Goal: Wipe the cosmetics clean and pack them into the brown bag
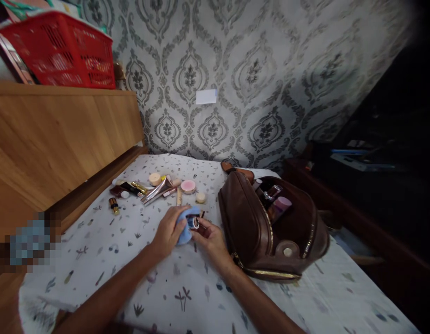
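Observation:
My left hand (169,230) is closed around a blue cloth (184,235), which wraps a small dark cosmetic container with a shiny, silvery rim (194,223). The fingers of my right hand (212,240) pinch that container at its rim end; its exact kind is hard to make out. Just right of my hands stands an open brown toiletry bag (244,215) with gold zippers. Inside it are a pink-capped item (282,203) and a few other cosmetics. Beyond my hands lie a silvery tube (157,191), a pink round compact (188,186) and a small cream-coloured jar (200,197).
Several more cosmetics, including a black and gold bottle (114,205), lie on the left of the patterned white cloth (145,273). A wooden cabinet (65,139) carrying a red basket (68,51) borders the left. Patterned wallpaper is behind; a dark object fills the right.

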The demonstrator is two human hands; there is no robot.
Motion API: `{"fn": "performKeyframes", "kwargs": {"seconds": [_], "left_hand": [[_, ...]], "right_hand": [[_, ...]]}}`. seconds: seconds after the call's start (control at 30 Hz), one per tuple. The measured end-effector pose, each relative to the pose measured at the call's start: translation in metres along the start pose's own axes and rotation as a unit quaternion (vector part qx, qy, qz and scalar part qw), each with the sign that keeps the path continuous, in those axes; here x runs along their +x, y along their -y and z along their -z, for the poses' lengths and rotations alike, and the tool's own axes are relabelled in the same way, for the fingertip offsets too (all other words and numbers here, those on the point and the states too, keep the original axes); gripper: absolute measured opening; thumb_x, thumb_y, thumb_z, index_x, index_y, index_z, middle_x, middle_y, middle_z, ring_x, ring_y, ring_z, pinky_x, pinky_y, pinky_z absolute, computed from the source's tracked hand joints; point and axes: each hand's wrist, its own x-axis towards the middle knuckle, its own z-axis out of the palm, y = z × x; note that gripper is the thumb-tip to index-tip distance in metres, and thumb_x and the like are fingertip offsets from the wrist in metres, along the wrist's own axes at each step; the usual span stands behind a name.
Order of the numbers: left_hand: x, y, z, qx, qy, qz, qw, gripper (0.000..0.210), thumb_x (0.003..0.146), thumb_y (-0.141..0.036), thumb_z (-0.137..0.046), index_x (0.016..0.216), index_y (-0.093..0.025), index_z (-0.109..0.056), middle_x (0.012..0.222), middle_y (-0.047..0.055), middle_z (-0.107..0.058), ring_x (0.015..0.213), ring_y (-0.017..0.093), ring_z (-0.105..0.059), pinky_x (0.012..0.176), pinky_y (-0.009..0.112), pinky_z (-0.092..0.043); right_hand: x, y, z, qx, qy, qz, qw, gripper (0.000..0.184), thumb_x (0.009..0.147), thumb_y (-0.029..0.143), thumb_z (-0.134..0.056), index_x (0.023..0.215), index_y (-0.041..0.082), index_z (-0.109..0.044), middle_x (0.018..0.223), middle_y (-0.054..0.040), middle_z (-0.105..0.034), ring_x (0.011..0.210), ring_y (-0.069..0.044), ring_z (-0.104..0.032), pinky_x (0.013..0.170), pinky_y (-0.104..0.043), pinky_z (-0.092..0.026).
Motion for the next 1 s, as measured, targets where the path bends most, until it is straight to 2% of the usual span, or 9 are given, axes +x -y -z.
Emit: {"fn": "performKeyframes", "kwargs": {"seconds": [0.07,0.13,0.3,0.53,0.77,0.9,1.0], "left_hand": [[0.000,-0.008,-0.002,0.015,0.041,-0.072,0.996,0.041,0.100,-0.042,-0.046,0.133,-0.021,-0.053,0.128,0.013,-0.062,0.120,0.025,-0.055,0.104,0.042,-0.044],[0.001,-0.014,-0.003,0.044,0.066,-0.110,0.991,0.040,0.096,-0.041,-0.054,0.131,-0.021,-0.056,0.126,0.013,-0.062,0.119,0.026,-0.056,0.103,0.044,-0.046],[0.002,-0.019,-0.003,0.056,0.035,-0.129,0.989,0.023,0.101,-0.027,-0.046,0.115,-0.018,-0.062,0.113,0.011,-0.066,0.108,0.020,-0.062,0.095,0.037,-0.053],[0.000,-0.016,-0.001,0.063,0.015,-0.174,0.983,0.017,0.100,-0.024,-0.047,0.096,-0.017,-0.062,0.109,0.012,-0.067,0.104,0.021,-0.064,0.090,0.035,-0.056],[-0.002,-0.018,0.001,-0.033,0.008,-0.152,0.988,0.019,0.101,-0.021,-0.043,0.096,-0.019,-0.061,0.112,0.012,-0.070,0.109,0.020,-0.065,0.096,0.035,-0.052],[-0.005,-0.011,-0.002,-0.064,0.004,-0.070,0.995,0.023,0.103,-0.026,-0.040,0.111,-0.019,-0.060,0.114,0.010,-0.070,0.108,0.018,-0.066,0.095,0.032,-0.052],[-0.007,0.001,-0.005,-0.019,0.015,-0.013,1.000,0.027,0.103,-0.033,-0.039,0.115,-0.019,-0.060,0.111,0.009,-0.071,0.104,0.018,-0.067,0.092,0.032,-0.053]], "right_hand": [[-0.001,0.002,-0.001,-0.030,-0.007,0.029,0.999,0.033,0.062,0.031,-0.087,0.090,0.020,-0.075,0.083,-0.0015,-0.073,0.075,-0.018,-0.066,0.074,-0.029,-0.054],[-0.003,0.004,-0.002,-0.067,-0.016,0.060,0.996,0.027,0.062,0.030,-0.086,0.085,0.019,-0.074,0.079,-0.0010,-0.071,0.074,-0.018,-0.064,0.074,-0.029,-0.054],[-0.008,0.008,-0.006,-0.112,-0.025,0.084,0.990,0.023,0.067,0.029,-0.082,0.085,0.018,-0.073,0.080,-0.0015,-0.070,0.076,-0.017,-0.063,0.071,-0.027,-0.054],[-0.008,0.012,-0.009,-0.092,0.010,0.082,0.992,0.023,0.068,0.031,-0.083,0.080,0.019,-0.067,0.071,0.0014,-0.064,0.072,-0.015,-0.061,0.069,-0.025,-0.054],[-0.011,0.010,-0.012,-0.076,0.008,0.046,0.996,0.035,0.068,0.034,-0.084,0.096,0.019,-0.069,0.086,-0.0027,-0.070,0.082,-0.019,-0.065,0.077,-0.030,-0.055],[-0.009,0.008,-0.009,-0.090,-0.007,0.041,0.995,0.033,0.067,0.037,-0.085,0.086,0.018,-0.066,0.080,-0.0009,-0.067,0.076,-0.016,-0.063,0.071,-0.026,-0.054],[-0.006,0.006,-0.005,-0.091,-0.026,0.037,0.995,0.035,0.070,0.043,-0.083,0.088,0.018,-0.067,0.081,-0.0019,-0.068,0.075,-0.016,-0.063,0.072,-0.027,-0.054]]}}
